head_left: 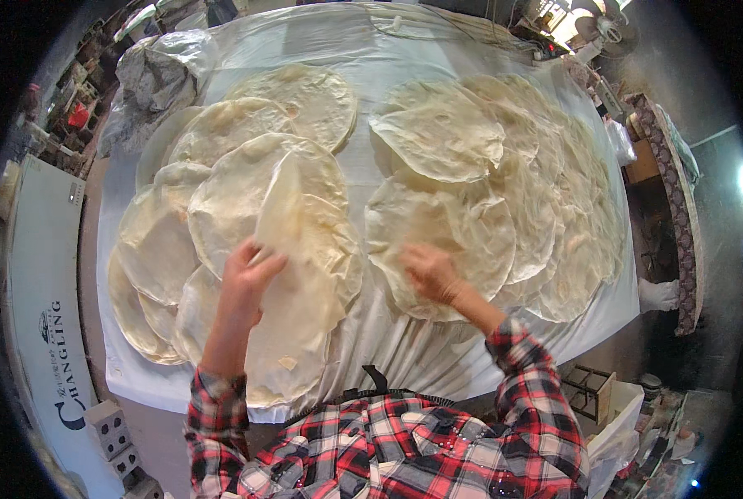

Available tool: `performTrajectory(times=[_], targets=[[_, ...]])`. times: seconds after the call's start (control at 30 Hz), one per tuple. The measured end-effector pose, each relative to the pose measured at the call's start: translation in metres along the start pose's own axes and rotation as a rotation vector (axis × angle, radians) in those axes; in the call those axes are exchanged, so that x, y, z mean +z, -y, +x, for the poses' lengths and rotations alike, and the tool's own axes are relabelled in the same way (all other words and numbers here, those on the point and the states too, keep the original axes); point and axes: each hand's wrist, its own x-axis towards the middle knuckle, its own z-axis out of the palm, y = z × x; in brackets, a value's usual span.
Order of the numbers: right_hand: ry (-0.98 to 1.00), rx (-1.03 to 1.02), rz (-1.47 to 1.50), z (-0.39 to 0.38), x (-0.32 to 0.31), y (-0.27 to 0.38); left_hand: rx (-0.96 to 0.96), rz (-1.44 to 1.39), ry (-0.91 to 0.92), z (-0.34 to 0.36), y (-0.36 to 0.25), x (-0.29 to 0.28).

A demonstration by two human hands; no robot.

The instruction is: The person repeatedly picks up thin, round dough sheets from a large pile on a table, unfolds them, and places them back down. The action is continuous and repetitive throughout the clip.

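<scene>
Thin, pale round flatbread sheets lie in two overlapping groups, a left group (230, 191) and a right group (521, 183), on a white-covered table. My left hand (251, 270) is closed on the edge of one flatbread sheet (281, 204) in the left group. That edge stands up in a narrow fold above the sheets beneath. Over the near left sheet of the right group (471, 237) is my right hand (434, 270), smeared by motion. Its fingers look curled, but whether they grip the sheet cannot be made out.
Crumpled clear plastic (159, 83) lies at the table's far left corner. A long white appliance (43, 291) stands along the left side, with grey hollow blocks (109, 428) near it. At the far right are a fan (604, 29) and a patterned padded edge (675, 208).
</scene>
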Motion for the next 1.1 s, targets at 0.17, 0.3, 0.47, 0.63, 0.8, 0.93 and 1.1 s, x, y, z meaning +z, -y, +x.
performTrajectory(times=[0.17, 0.3, 0.47, 0.63, 0.8, 0.93, 1.1], targets=[[0.073, 0.04, 0.236, -0.028, 0.0, 0.062, 0.175, -0.117, 0.259, 0.042, -0.071, 0.088], [-0.025, -0.032, 0.264, -0.037, 0.0, 0.076, 0.337, -0.357, 0.356, 0.07, -0.111, 0.138], [-0.031, -0.087, 0.31, -0.03, 0.006, 0.09, 0.365, -0.587, 0.298, 0.133, -0.084, 0.173], [0.015, -0.128, 0.338, -0.023, 0.013, 0.104, 0.033, -0.4, 0.177, 0.151, 0.019, 0.177], [0.072, -0.122, 0.338, -0.021, 0.009, 0.105, -0.146, -0.259, 0.063, 0.103, 0.121, 0.093], [0.106, -0.106, 0.377, -0.009, 0.015, 0.109, 0.087, -0.068, -0.313, 0.045, 0.147, -0.019], [0.131, -0.14, 0.414, 0.041, 0.03, 0.142, 0.428, 0.313, -0.874, 0.028, 0.156, -0.135]])
